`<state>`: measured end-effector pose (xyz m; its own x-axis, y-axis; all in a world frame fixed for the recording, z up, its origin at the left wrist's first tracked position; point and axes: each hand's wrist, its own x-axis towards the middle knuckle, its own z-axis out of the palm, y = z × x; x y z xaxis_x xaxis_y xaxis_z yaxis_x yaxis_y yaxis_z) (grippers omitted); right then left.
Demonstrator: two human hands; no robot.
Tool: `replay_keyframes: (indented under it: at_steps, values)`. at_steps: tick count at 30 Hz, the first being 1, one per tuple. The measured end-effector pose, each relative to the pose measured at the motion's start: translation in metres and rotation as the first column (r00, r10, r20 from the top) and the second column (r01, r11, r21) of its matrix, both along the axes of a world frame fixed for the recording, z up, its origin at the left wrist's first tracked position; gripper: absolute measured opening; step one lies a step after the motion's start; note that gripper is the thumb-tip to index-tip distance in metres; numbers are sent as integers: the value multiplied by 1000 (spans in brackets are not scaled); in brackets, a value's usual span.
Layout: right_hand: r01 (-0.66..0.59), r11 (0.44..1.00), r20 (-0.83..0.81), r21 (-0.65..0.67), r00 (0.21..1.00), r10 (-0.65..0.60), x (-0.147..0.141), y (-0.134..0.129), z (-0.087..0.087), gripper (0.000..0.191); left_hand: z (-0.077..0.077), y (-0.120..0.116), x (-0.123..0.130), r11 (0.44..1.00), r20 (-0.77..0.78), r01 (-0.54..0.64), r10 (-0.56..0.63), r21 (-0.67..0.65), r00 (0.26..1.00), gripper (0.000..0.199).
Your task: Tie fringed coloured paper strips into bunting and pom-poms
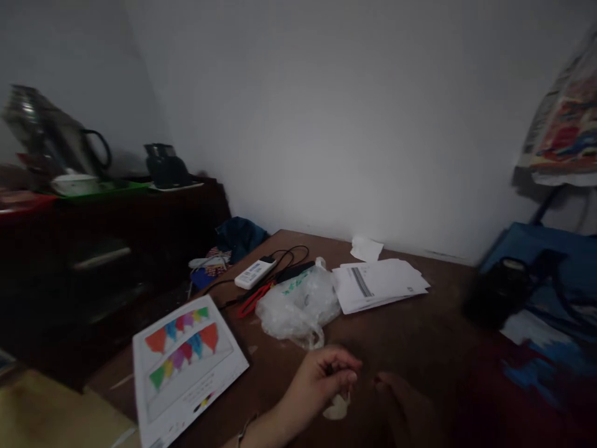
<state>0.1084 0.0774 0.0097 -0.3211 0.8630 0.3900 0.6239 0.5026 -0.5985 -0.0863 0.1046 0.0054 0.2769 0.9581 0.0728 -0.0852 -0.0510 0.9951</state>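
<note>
My left hand is over the brown table near the bottom middle, its fingers curled and pinched together. A small pale piece shows just beneath its fingertips; what it is cannot be made out. My right hand lies in shadow to the right, dark and blurred, its fingertips pointing toward the left hand with a gap between the two. Whether it holds anything is hidden. A crumpled clear plastic bag rests just beyond my left hand.
A sheet with coloured bunting lies left, white papers at the back. A white power strip with cables sits behind the bag. Dark and blue bags stand right. A metal jug is on the left shelf.
</note>
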Motion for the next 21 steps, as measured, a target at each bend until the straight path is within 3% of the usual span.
replay_keyframes:
  at_steps: [3, 7, 17, 21]
  values:
    - [-11, 996, 2, -86, 1000, 12, -2, -3, 4, 43, -6, -7, 13, 993, 111, 34, -21, -114, 994, 47]
    - [-19, 992, 8, -128, 1000, 20, -5, -4, 2, 38, -6, -6, 15, 986, 178, 31, -1, -164, 984, 45]
    - [-54, 984, 83, -170, 994, 69, -5, -2, -4, 39, -1, -8, 11, 1000, 118, -7, 10, -29, 993, 36]
    - [-91, 981, 118, -171, 987, 112, -3, -2, -9, 27, -2, -11, 10, 1000, 68, -29, 29, 6, 997, 38]
